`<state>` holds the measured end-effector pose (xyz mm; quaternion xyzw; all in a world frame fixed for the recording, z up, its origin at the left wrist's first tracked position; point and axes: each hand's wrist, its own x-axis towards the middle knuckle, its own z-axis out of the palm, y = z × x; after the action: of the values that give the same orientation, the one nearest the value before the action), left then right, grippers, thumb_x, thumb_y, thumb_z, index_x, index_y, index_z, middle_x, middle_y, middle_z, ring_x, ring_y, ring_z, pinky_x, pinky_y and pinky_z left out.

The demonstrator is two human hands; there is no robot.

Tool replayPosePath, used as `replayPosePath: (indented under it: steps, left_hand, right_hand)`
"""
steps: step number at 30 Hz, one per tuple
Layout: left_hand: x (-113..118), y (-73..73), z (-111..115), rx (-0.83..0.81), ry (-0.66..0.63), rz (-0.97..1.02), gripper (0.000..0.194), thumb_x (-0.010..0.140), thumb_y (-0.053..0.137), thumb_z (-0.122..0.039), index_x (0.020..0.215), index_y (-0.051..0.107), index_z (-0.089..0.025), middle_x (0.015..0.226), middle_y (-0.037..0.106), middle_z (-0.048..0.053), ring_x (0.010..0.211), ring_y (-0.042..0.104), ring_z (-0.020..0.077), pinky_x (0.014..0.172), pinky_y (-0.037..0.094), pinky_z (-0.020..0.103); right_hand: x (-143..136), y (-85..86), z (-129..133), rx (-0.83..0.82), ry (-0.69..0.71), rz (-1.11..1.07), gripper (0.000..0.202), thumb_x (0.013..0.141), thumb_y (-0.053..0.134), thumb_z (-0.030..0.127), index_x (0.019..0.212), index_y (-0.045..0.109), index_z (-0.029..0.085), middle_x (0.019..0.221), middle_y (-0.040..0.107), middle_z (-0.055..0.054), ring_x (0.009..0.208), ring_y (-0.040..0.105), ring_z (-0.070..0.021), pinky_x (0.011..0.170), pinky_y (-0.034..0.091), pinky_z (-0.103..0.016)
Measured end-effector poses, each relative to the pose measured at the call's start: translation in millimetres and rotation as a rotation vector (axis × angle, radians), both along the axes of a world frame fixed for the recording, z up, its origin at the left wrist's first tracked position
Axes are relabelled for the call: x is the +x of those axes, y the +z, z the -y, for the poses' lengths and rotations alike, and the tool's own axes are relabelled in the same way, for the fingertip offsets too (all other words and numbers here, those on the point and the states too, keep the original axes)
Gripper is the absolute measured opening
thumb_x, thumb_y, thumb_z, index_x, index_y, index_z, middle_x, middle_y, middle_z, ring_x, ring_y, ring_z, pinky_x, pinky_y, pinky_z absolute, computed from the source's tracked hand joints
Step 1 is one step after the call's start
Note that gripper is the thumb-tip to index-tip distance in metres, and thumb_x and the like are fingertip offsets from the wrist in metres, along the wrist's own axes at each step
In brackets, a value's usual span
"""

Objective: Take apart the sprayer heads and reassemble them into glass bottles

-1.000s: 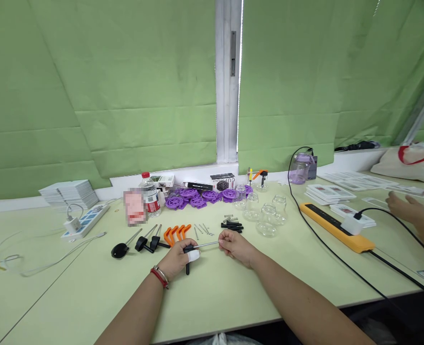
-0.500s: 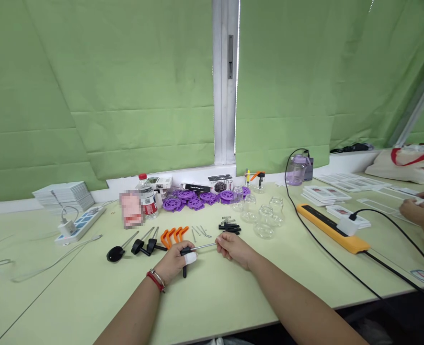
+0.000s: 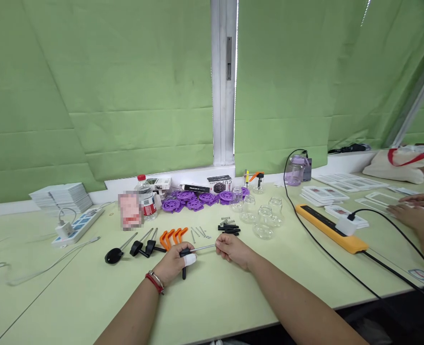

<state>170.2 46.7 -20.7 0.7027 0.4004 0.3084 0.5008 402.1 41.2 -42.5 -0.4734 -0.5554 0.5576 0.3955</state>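
My left hand [image 3: 174, 262], with a white wrap on its thumb, is closed round the black end of a metal rod [image 3: 202, 247]. The fingers of my right hand [image 3: 231, 249] pinch the rod's other end. Under my left hand a black handle [image 3: 184, 273] sticks out. Behind my left hand lie orange crank-shaped pieces [image 3: 174, 237], and to their left are black parts with rods [image 3: 114, 255]. Long screws [image 3: 197, 234] lie between the hands and the purple parts [image 3: 193, 203]. Black cylinders [image 3: 228, 229] and springs [image 3: 228, 221] sit just behind my right hand.
Several clear jars [image 3: 264, 225] stand at centre right. A yellow power strip [image 3: 330, 229] with black cables lies farther right, near another person's hands [image 3: 407, 213]. At left are a white power strip [image 3: 80, 227], a red-capped bottle [image 3: 147, 203] and stacked white sheets [image 3: 61, 197].
The other person's hands at the right have moved left over the white frames. My own hands keep nearly the same pose on the rod, and the view has shifted slightly.
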Motion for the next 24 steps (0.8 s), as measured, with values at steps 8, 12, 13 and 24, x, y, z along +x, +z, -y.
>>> replayPosePath:
  steps: [8,12,13,24]
  left_hand:
    - [0.2,-0.6,0.3,0.006,0.015,-0.035,0.032,0.068,0.065,-0.043,0.083,0.056,-0.016,0.065,0.042,-0.004,0.06,0.036,0.0105,0.055,0.028,0.022]
    - [0.7,0.9,0.7,-0.005,0.023,-0.031,0.03,0.067,0.067,-0.039,0.082,0.057,-0.016,0.065,0.041,-0.005,0.06,0.035,0.0097,0.055,0.028,0.021]
    - [0.8,1.1,0.8,-0.007,0.022,-0.028,0.03,0.067,0.067,-0.039,0.082,0.057,-0.016,0.065,0.041,-0.005,0.06,0.035,0.0097,0.054,0.028,0.021]
    - [1.5,2.9,2.1,-0.027,0.011,-0.008,0.023,0.069,0.066,-0.033,0.081,0.055,-0.016,0.065,0.04,-0.004,0.06,0.034,0.0097,0.054,0.027,0.02]
  right_hand:
    - [0.6,8.5,5.5,-0.014,-0.01,-0.038,0.021,0.074,0.06,0.036,0.079,0.051,0.018,0.064,0.054,0.003,0.05,0.042,-0.0064,0.044,0.029,-0.019]
    - [0.6,5.9,4.4,-0.011,-0.001,-0.036,0.019,0.072,0.062,0.031,0.08,0.05,0.019,0.066,0.056,0.003,0.05,0.042,-0.0062,0.044,0.028,-0.019]
    - [0.3,5.1,4.0,-0.012,-0.001,-0.033,0.018,0.072,0.061,0.032,0.079,0.05,0.019,0.066,0.056,0.003,0.05,0.042,-0.0062,0.044,0.027,-0.019]
    - [-2.2,4.2,3.4,-0.002,-0.008,0.008,0.023,0.078,0.056,0.039,0.071,0.05,0.017,0.061,0.054,0.002,0.048,0.039,-0.0063,0.044,0.027,-0.02]
